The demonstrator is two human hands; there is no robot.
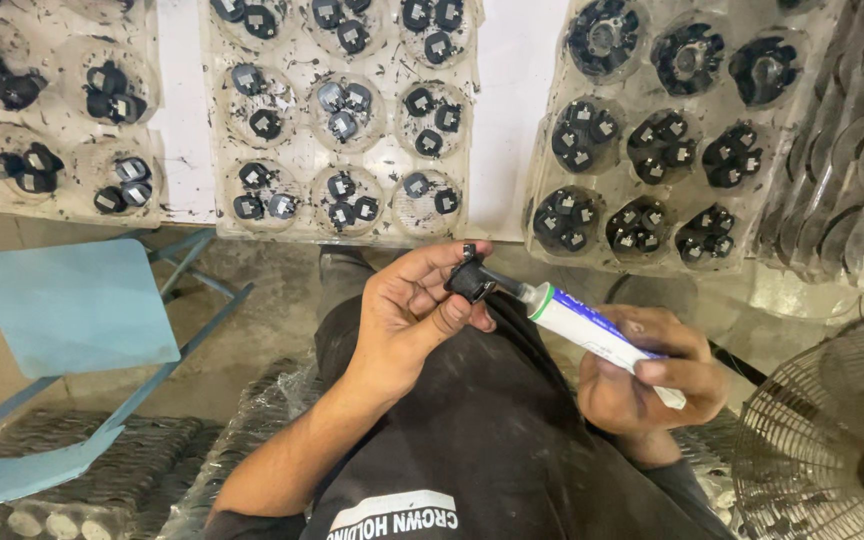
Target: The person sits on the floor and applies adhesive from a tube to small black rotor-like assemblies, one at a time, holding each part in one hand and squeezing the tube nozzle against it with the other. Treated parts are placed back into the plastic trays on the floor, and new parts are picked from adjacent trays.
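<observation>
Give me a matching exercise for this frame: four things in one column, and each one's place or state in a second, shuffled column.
Things:
1. small black plastic part
2. white squeeze tube with green collar
3. pale blue folding chair
4. round wire-grille fan

Places or states:
A. lower right corner
B. pinched in the left hand
C. at the left, by the table edge
D. gripped in the right hand, nozzle at the part

Pairs: 1-B, 2-D, 3-C, 4-A

Hands: we are holding the small part [470, 278] left of the tube [597, 335], nozzle touching it.
Trays [292, 160]: lying beyond our hands.
Fan [832, 440]: standing right.
Chair [72, 310]: standing left.
</observation>
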